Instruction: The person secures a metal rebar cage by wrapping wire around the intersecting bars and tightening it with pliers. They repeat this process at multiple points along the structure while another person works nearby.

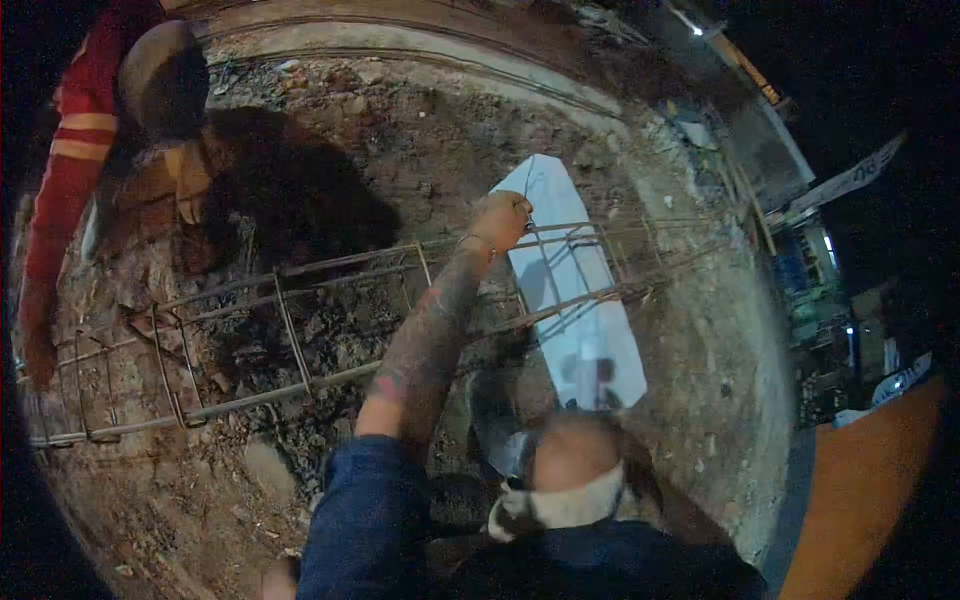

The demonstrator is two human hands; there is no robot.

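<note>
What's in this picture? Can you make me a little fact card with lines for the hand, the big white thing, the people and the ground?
Hand: fingers curled, by the metal frame; too small to tell exactly what it grips
Arm: tattooed, with a dark blue sleeve
Metal frame: long thin bars with crosspieces
White board: long, behind some bars
Other people: a head with a pale cloth near the bottom; a striped red sleeve at left
Ground: bumpy dirt and stones
Light: dark all around

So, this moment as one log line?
Blue-sleeved person's hand: at rebar cage; white board: behind cage bars; red sleeve: frame left
</note>
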